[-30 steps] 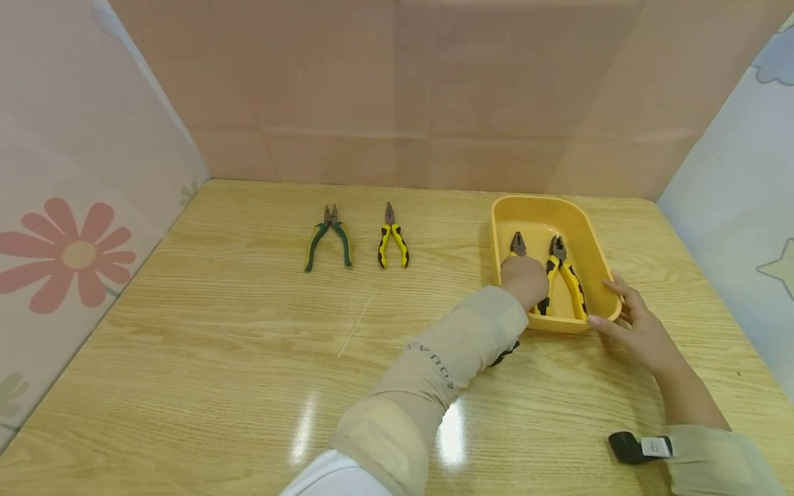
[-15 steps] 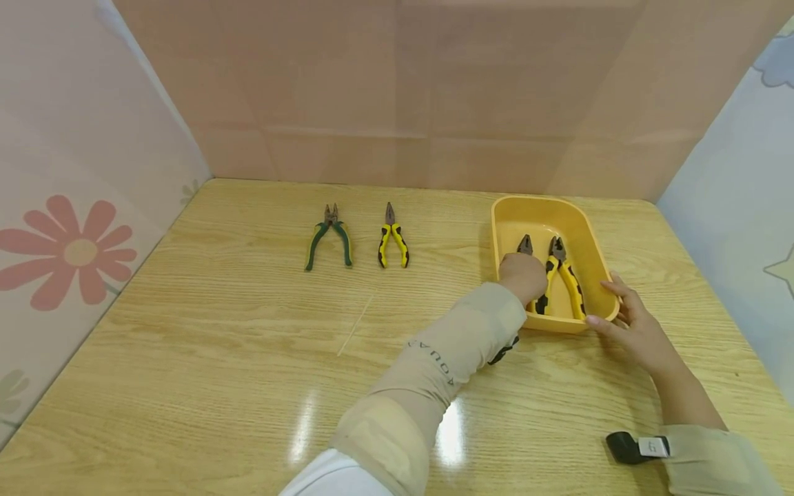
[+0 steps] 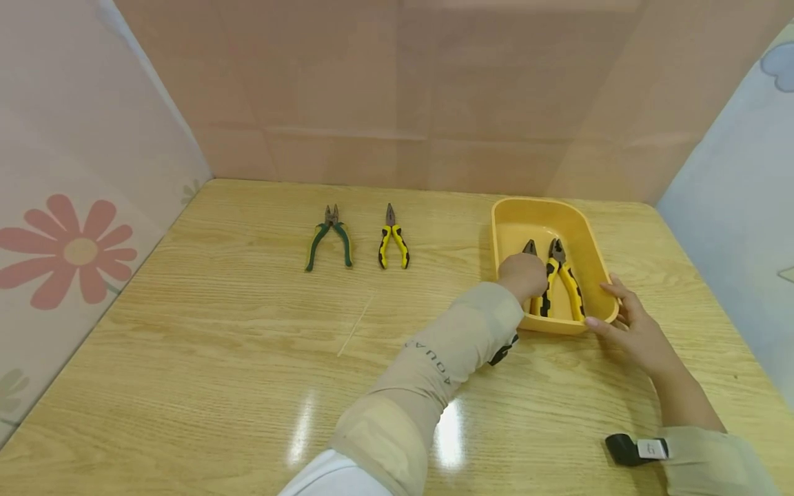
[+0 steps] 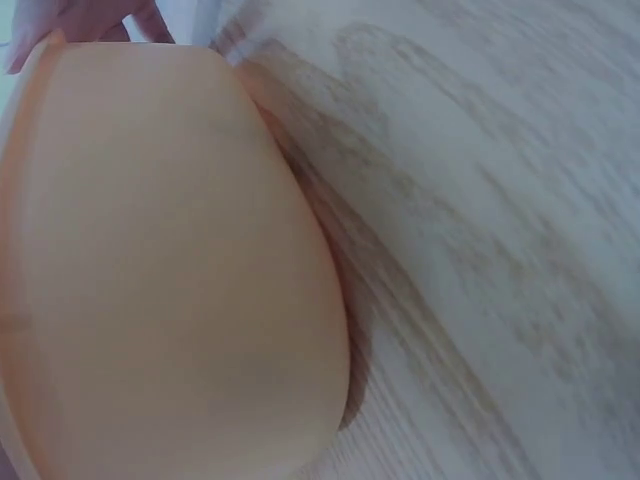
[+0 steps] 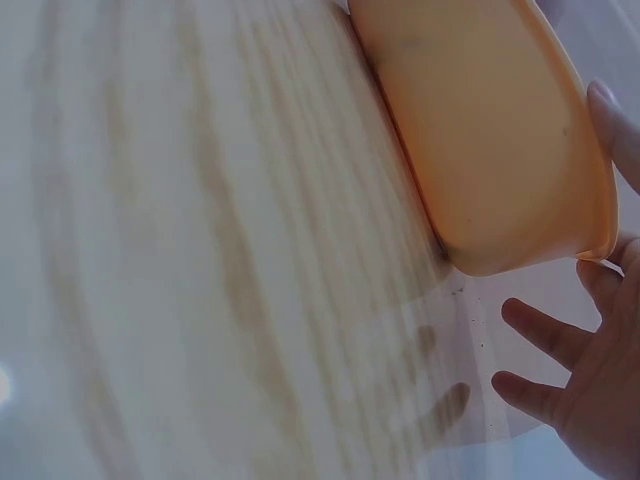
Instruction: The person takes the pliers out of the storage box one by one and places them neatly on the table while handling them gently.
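In the head view, my left hand point(image 3: 523, 275) reaches down into a yellow plastic bin point(image 3: 540, 204) at the right of the table. It holds yellow-and-black pliers, whose dark head point(image 3: 529, 247) pokes out past the knuckles; the fingers are hidden under the hand. Beside them in the bin lies a second pair of yellow-and-black pliers point(image 3: 573, 293), handles spread. My right hand point(image 3: 639, 334) grips the bin's near right corner, thumb on the front rim and fingers at the side wall. The right wrist view shows that hand's lower fingers point(image 5: 545, 335) spread below the rim.
Green-handled pliers point(image 3: 329, 238) and smaller yellow-and-black long-nose pliers point(image 3: 393, 238) lie on the wooden table point(image 3: 217, 331) left of the bin. A thin pale stick point(image 3: 355, 331) lies nearer. Fabric-like walls point(image 3: 409, 103) enclose the back and sides.
The pliers under my left hand have shifted slightly right and nearer inside the bin, toward the second pair. My right hand keeps its hold on the corner.
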A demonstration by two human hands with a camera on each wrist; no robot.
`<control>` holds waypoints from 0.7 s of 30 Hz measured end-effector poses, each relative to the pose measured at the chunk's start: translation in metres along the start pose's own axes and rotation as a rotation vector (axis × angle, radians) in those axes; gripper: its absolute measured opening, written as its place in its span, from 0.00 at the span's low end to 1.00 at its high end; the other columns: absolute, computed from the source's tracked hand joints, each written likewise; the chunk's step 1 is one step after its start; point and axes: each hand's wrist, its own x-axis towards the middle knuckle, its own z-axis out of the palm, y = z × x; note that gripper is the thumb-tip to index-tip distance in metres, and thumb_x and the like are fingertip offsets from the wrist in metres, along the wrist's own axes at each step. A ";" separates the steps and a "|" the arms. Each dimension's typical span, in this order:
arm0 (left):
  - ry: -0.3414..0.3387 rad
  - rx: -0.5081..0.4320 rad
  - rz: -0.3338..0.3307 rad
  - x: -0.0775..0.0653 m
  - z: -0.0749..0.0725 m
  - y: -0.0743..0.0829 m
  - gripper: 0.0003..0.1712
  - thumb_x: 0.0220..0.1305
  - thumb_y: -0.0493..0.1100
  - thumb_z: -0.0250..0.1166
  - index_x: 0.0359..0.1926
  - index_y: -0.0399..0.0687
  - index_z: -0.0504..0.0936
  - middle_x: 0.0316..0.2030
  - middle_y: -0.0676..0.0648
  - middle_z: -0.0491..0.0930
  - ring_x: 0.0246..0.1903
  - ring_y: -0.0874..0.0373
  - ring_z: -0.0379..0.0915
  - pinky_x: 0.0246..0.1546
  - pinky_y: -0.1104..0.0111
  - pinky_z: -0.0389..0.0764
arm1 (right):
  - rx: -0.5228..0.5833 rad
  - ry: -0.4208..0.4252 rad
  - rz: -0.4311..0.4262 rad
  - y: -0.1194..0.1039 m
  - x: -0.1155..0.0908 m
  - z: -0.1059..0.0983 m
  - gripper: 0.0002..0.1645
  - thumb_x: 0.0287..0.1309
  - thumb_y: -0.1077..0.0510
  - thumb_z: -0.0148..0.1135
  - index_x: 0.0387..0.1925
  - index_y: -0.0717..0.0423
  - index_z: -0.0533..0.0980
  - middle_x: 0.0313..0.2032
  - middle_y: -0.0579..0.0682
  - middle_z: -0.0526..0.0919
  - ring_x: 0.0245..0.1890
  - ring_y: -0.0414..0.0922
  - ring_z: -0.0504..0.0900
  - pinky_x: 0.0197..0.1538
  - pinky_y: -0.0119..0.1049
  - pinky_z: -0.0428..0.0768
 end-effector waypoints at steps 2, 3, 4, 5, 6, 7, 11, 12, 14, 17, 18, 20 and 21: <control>-0.017 -0.015 0.011 -0.001 -0.001 -0.001 0.12 0.62 0.47 0.47 0.27 0.57 0.77 0.31 0.58 0.71 0.22 0.65 0.63 0.15 0.74 0.62 | 0.001 -0.002 0.007 0.000 -0.001 0.000 0.40 0.57 0.59 0.53 0.64 0.60 0.43 0.65 0.46 0.30 0.54 0.73 0.46 0.59 0.47 0.51; -0.023 -0.024 0.013 -0.002 -0.001 -0.002 0.13 0.62 0.47 0.47 0.26 0.57 0.76 0.31 0.58 0.71 0.21 0.65 0.62 0.14 0.74 0.62 | 0.003 -0.003 0.008 0.000 -0.001 0.000 0.40 0.57 0.59 0.53 0.64 0.60 0.43 0.65 0.46 0.30 0.54 0.74 0.45 0.56 0.56 0.49; -0.030 -0.033 0.019 -0.002 -0.002 -0.002 0.13 0.63 0.46 0.47 0.25 0.56 0.76 0.31 0.58 0.71 0.20 0.64 0.62 0.14 0.74 0.61 | 0.003 -0.004 0.011 -0.001 -0.001 0.001 0.40 0.57 0.58 0.53 0.64 0.60 0.43 0.65 0.45 0.30 0.54 0.74 0.45 0.51 0.62 0.48; -0.035 -0.038 0.024 -0.002 -0.002 -0.003 0.14 0.63 0.46 0.47 0.24 0.56 0.76 0.32 0.58 0.71 0.20 0.64 0.61 0.13 0.74 0.60 | 0.004 -0.005 0.010 -0.001 -0.001 0.001 0.40 0.57 0.58 0.53 0.64 0.60 0.43 0.65 0.45 0.30 0.54 0.74 0.45 0.51 0.63 0.48; -0.036 -0.047 0.028 -0.002 -0.002 -0.003 0.14 0.62 0.46 0.47 0.24 0.56 0.76 0.32 0.58 0.71 0.19 0.63 0.60 0.13 0.74 0.59 | -0.001 -0.005 0.011 -0.001 -0.001 0.001 0.40 0.57 0.58 0.53 0.64 0.60 0.43 0.65 0.45 0.30 0.54 0.74 0.45 0.50 0.63 0.48; -0.038 -0.052 0.034 -0.002 -0.002 -0.004 0.14 0.62 0.45 0.47 0.24 0.56 0.77 0.31 0.57 0.72 0.18 0.63 0.59 0.13 0.73 0.58 | -0.005 -0.006 0.012 -0.001 -0.001 0.001 0.40 0.57 0.58 0.53 0.64 0.59 0.43 0.65 0.44 0.30 0.54 0.74 0.45 0.50 0.63 0.49; -0.037 -0.068 0.055 -0.001 -0.004 -0.005 0.12 0.62 0.46 0.47 0.29 0.57 0.77 0.33 0.58 0.72 0.21 0.63 0.60 0.15 0.73 0.59 | 0.000 -0.009 0.008 -0.001 -0.002 0.001 0.40 0.57 0.58 0.53 0.64 0.60 0.43 0.65 0.44 0.30 0.54 0.74 0.44 0.50 0.63 0.49; -0.038 -0.072 0.058 0.000 -0.005 -0.005 0.12 0.62 0.46 0.47 0.30 0.58 0.77 0.34 0.58 0.72 0.22 0.63 0.61 0.16 0.73 0.60 | -0.007 -0.007 0.019 -0.001 -0.002 0.001 0.40 0.57 0.58 0.53 0.64 0.60 0.43 0.65 0.44 0.31 0.54 0.73 0.45 0.53 0.59 0.50; -0.039 -0.079 0.059 0.000 -0.007 -0.005 0.11 0.62 0.46 0.47 0.33 0.58 0.77 0.35 0.59 0.71 0.24 0.64 0.62 0.17 0.74 0.61 | -0.001 -0.006 0.015 0.000 -0.002 0.001 0.40 0.57 0.59 0.53 0.64 0.61 0.43 0.65 0.46 0.30 0.54 0.73 0.45 0.53 0.59 0.50; -0.036 -0.107 0.050 -0.001 -0.009 -0.006 0.11 0.62 0.47 0.47 0.30 0.56 0.77 0.32 0.58 0.71 0.22 0.64 0.63 0.17 0.75 0.62 | -0.012 -0.002 0.018 0.000 -0.002 0.000 0.40 0.57 0.59 0.53 0.64 0.61 0.43 0.65 0.47 0.31 0.54 0.72 0.46 0.54 0.57 0.50; -0.030 -0.121 0.052 -0.001 -0.010 -0.007 0.11 0.62 0.46 0.48 0.28 0.55 0.76 0.29 0.58 0.71 0.20 0.64 0.63 0.16 0.75 0.62 | -0.016 0.000 0.017 0.000 -0.001 0.000 0.40 0.56 0.59 0.53 0.64 0.61 0.43 0.65 0.47 0.31 0.54 0.72 0.47 0.55 0.55 0.50; -0.020 -0.164 0.061 -0.002 -0.012 -0.010 0.14 0.61 0.44 0.49 0.19 0.52 0.73 0.22 0.55 0.70 0.16 0.64 0.63 0.14 0.76 0.63 | -0.014 0.003 0.004 0.000 -0.001 0.000 0.40 0.56 0.59 0.53 0.63 0.62 0.43 0.65 0.48 0.31 0.54 0.73 0.47 0.54 0.58 0.49; -0.014 -0.182 0.066 -0.002 -0.013 -0.012 0.16 0.60 0.43 0.49 0.16 0.51 0.70 0.18 0.55 0.68 0.13 0.64 0.63 0.13 0.76 0.63 | -0.015 0.004 0.003 -0.001 -0.001 0.000 0.39 0.56 0.60 0.53 0.63 0.62 0.44 0.65 0.48 0.31 0.54 0.73 0.47 0.54 0.57 0.49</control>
